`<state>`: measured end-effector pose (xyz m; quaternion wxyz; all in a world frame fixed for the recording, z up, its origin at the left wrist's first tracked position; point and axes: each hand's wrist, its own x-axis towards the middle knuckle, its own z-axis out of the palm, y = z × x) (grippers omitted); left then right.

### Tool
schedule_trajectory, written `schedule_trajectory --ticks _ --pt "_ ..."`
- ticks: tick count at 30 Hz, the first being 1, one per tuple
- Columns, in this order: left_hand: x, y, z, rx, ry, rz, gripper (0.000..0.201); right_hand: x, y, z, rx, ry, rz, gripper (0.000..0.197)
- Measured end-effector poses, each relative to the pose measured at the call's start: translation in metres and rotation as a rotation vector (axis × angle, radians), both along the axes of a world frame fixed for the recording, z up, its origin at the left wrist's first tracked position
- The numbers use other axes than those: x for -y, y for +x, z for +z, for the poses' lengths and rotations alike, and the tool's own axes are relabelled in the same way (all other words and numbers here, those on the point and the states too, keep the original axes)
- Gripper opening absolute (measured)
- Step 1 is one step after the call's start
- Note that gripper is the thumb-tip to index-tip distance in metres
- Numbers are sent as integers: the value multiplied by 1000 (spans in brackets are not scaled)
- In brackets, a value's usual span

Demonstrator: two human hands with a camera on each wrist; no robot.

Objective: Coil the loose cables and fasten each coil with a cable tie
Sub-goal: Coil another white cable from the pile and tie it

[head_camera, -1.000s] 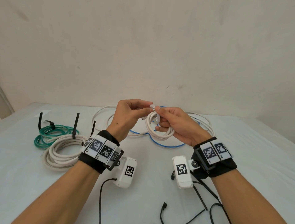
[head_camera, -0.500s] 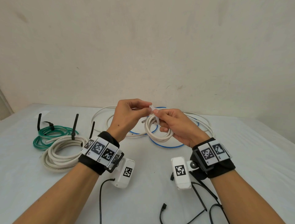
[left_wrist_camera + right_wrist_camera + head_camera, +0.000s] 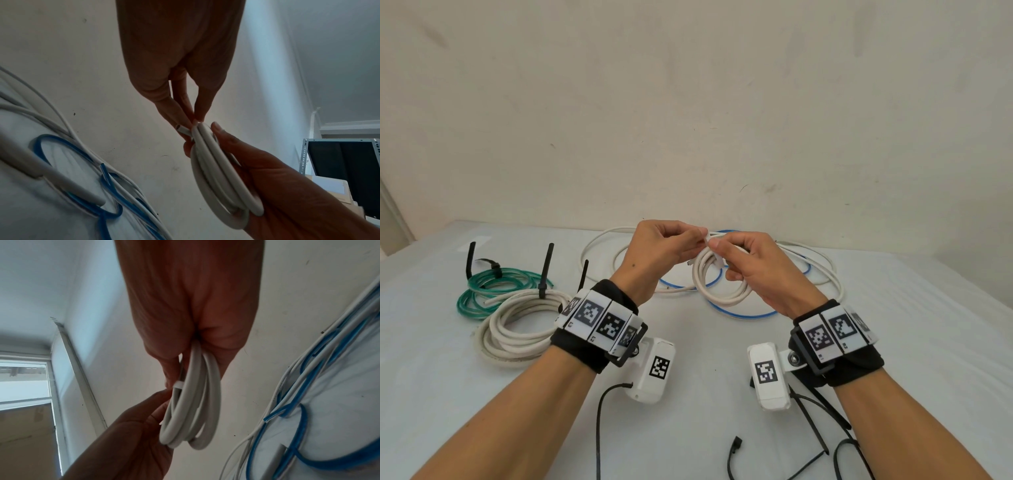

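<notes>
A small white cable coil point(image 3: 717, 281) is held above the table point(image 3: 928, 342), at about 12 o'clock from the wearer, between both hands. The right hand point(image 3: 760, 270) is curled round the coil's right side, thumb and forefinger pinching a white cable tie point(image 3: 714, 245) at the coil's top. The left hand point(image 3: 657, 253) is pinched on the same tie from the 9 o'clock side.

On the table beyond the hands, loose white cables point(image 3: 822, 267) and a blue cable point(image 3: 743, 313) are spread.

At 10 o'clock, a green coil point(image 3: 482, 291) and a larger white coil point(image 3: 517, 325) are seen lying, each bound with black ties point(image 3: 545, 270). Spare black ties point(image 3: 815, 421) lie at 5 o'clock.
</notes>
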<state>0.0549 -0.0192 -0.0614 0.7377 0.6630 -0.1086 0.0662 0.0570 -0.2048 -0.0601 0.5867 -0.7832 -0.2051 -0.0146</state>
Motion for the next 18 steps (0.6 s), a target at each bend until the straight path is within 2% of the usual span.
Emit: schedule_trajectory --ticks 4,7,9,13,18 --pt "-3 3 2 3 109 47 14 -2 -3 3 9 -23 0 28" --pt "-6 7 2 106 311 173 9 -4 -5 2 -9 -37 23 29" --pt "-6 7 1 207 384 264 6 -7 -5 1 -24 -16 20 34" --pt "-2 5 4 332 327 328 3 -9 -4 -1 -63 45 24 35" --pt "-2 9 4 353 376 272 4 -8 -6 2 -102 84 36 31"
